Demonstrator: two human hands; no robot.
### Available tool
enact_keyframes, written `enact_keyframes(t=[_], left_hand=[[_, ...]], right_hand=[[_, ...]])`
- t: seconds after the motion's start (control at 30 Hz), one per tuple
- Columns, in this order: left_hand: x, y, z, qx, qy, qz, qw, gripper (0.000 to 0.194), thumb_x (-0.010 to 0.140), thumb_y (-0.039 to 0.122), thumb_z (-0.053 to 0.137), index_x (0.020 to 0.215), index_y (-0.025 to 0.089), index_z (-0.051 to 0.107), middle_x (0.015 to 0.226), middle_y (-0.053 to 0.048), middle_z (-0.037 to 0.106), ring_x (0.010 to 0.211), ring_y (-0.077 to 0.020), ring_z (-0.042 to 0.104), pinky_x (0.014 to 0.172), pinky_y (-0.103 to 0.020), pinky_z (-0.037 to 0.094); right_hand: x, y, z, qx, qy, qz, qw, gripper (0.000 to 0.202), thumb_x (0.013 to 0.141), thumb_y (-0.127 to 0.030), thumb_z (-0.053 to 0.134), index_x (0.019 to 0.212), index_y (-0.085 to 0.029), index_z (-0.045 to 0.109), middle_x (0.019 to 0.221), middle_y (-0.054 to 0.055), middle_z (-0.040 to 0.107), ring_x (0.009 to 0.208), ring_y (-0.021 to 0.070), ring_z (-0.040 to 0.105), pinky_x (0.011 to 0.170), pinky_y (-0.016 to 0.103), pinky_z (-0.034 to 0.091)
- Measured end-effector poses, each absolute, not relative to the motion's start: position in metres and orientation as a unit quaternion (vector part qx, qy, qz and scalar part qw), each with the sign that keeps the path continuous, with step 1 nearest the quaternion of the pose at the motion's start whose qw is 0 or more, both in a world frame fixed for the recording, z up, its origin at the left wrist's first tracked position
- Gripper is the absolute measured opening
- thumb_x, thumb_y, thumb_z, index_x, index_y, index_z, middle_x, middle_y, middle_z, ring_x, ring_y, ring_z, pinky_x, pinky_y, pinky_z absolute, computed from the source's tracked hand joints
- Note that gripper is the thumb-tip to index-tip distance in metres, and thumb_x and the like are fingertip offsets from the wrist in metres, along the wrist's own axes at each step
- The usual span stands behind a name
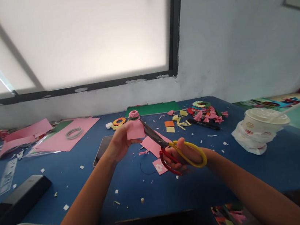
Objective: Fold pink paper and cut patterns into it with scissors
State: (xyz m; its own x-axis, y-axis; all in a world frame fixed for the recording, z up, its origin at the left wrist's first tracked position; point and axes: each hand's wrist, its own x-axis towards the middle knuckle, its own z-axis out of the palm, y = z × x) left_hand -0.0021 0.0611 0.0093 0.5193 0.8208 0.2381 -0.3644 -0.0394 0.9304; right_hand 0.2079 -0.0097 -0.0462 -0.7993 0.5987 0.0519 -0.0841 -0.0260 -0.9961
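A small pink paper square (135,130) is pinched between the thumb and fingers of my left hand (119,142), held up over the table. My right hand (181,155) grips a pair of scissors (154,134) with one yellow and one red handle, fingers through the loops. The blades point up and left, their tips at the right edge of the square. Whether the blades touch the paper I cannot tell. Below lie a larger pink paper piece (154,145) and a pink square with a pale pattern (159,166).
A phone (103,148) lies left of my left hand. A lidded cup with a straw (261,127) stands at the right. Behind are a black marker (204,124), folded pink paper pieces (212,113), a green sheet (152,109) and a tape roll (74,133). A black box (19,200) sits front left.
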Motion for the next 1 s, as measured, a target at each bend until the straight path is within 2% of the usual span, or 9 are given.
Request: enact_keyframes(t=[0.1,0.27,0.37,0.5,0.67,0.77,0.9,1.0], left_hand=[[0.001,0.058,0.008,0.574,0.23,0.486,0.618,0.023,0.063,0.025,0.07,0.083,0.014,0.068,0.072,-0.003,0.066,0.059,-0.0114,0.06,0.046,-0.018,0.051],[0.004,0.058,0.01,0.547,0.24,0.51,0.619,0.022,0.058,0.026,0.073,0.074,0.012,0.068,0.065,-0.003,0.066,0.053,-0.0103,0.059,0.044,-0.017,0.049],[0.004,0.059,0.011,0.525,0.236,0.535,0.618,0.019,0.063,0.027,0.07,0.074,0.012,0.066,0.068,-0.003,0.067,0.056,-0.0102,0.06,0.046,-0.017,0.049],[0.004,0.06,0.013,0.489,0.213,0.55,0.643,0.014,0.068,0.024,0.06,0.076,0.013,0.063,0.075,-0.003,0.067,0.069,-0.0153,0.064,0.056,-0.024,0.054],[0.005,0.058,0.013,0.49,0.229,0.517,0.663,0.024,0.067,0.025,0.063,0.085,0.01,0.064,0.081,-0.006,0.068,0.065,-0.0162,0.064,0.05,-0.024,0.056],[0.007,0.054,0.013,0.511,0.243,0.519,0.641,0.028,0.062,0.024,0.071,0.085,0.011,0.064,0.082,-0.006,0.068,0.06,-0.0138,0.064,0.047,-0.02,0.055],[0.008,0.051,0.015,0.505,0.263,0.519,0.638,0.031,0.054,0.028,0.077,0.078,0.011,0.065,0.068,-0.001,0.065,0.05,-0.0098,0.059,0.037,-0.015,0.047],[0.008,0.051,0.015,0.502,0.268,0.517,0.64,0.03,0.053,0.029,0.078,0.073,0.011,0.065,0.063,-0.001,0.063,0.047,-0.0078,0.056,0.031,-0.012,0.037]], right_hand=[[0.206,-0.011,-0.045,-0.187,-0.65,0.69,0.259,0.074,0.052,-0.089,0.02,0.074,-0.019,0.034,0.056,-0.008,0.033,0.039,0.0031,0.026,0.034,0.019,0.028],[0.208,-0.012,-0.043,-0.178,-0.643,0.686,0.29,0.076,0.046,-0.09,0.022,0.072,-0.019,0.033,0.056,-0.009,0.032,0.04,0.0026,0.024,0.034,0.017,0.025],[0.208,-0.012,-0.044,-0.183,-0.644,0.684,0.288,0.076,0.046,-0.09,0.024,0.073,-0.02,0.033,0.058,-0.008,0.032,0.041,0.0025,0.024,0.035,0.017,0.026],[0.202,-0.012,-0.048,-0.174,-0.65,0.683,0.284,0.074,0.049,-0.089,0.023,0.072,-0.02,0.033,0.056,-0.008,0.032,0.039,0.0026,0.025,0.034,0.017,0.027],[0.196,-0.013,-0.049,-0.173,-0.644,0.687,0.287,0.075,0.05,-0.09,0.018,0.072,-0.02,0.033,0.056,-0.008,0.033,0.038,0.0029,0.025,0.032,0.018,0.027],[0.198,-0.015,-0.045,-0.181,-0.648,0.681,0.289,0.071,0.055,-0.088,0.024,0.072,-0.019,0.034,0.057,-0.008,0.034,0.038,0.003,0.026,0.034,0.018,0.028],[0.199,-0.019,-0.04,-0.208,-0.654,0.666,0.292,0.06,0.074,-0.075,0.031,0.073,-0.016,0.041,0.06,-0.006,0.034,0.045,0.005,0.032,0.043,0.021,0.031],[0.196,-0.023,-0.039,-0.212,-0.658,0.662,0.288,0.062,0.074,-0.076,0.026,0.077,-0.016,0.041,0.062,-0.005,0.032,0.048,0.006,0.03,0.045,0.022,0.03]])
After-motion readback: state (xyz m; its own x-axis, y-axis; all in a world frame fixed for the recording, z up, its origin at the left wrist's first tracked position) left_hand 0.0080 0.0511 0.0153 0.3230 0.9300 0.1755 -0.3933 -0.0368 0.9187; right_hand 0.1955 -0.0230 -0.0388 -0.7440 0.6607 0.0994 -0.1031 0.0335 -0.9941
